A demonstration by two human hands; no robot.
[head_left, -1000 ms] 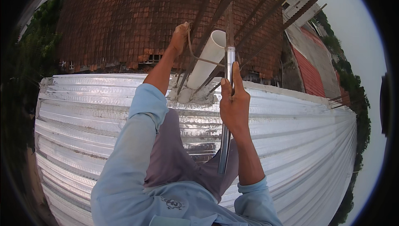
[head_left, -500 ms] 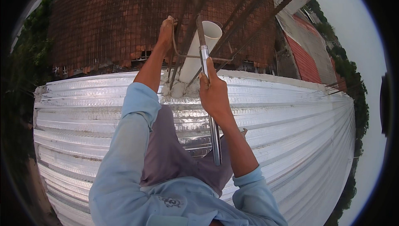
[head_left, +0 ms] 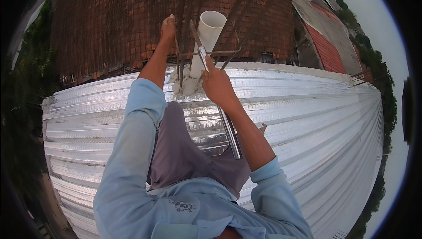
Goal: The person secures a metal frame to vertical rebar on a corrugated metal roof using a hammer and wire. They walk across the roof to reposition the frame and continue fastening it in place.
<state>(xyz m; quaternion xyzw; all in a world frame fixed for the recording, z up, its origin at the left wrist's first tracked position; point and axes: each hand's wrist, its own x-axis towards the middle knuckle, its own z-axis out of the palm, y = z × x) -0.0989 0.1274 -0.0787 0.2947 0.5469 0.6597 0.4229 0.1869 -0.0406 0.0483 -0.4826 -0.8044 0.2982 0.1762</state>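
The right hand [head_left: 217,85], one of two, is clamped on one metal tube [head_left: 229,131], thumb laid along it; the tube slants from 11 to 5 o'clock, and one rusty bar [head_left: 194,32] shows at its upper end. At 11 o'clock the left hand [head_left: 168,28] is beside one bent rod [head_left: 228,52]; its fingertips are partly hidden, so I cannot tell whether it grips. The rod crosses just above the right hand, at 12. Several upright bars [head_left: 181,19], at least four, overlap too much for a sure count and stand in the way around one white pipe [head_left: 210,37] at 12. Lumpy concrete [head_left: 189,86] lies at 9, and a small hooked piece [head_left: 263,128] shows past the forearm at 4 to 5. Ribbed metal sheeting [head_left: 83,127] spreads below; a tiled roof [head_left: 110,23] lies beyond at 10 to 12, a red roof [head_left: 325,48] at 2. Half a second ago the tube stood nearer upright; its top has since tipped leftward across the pipe.
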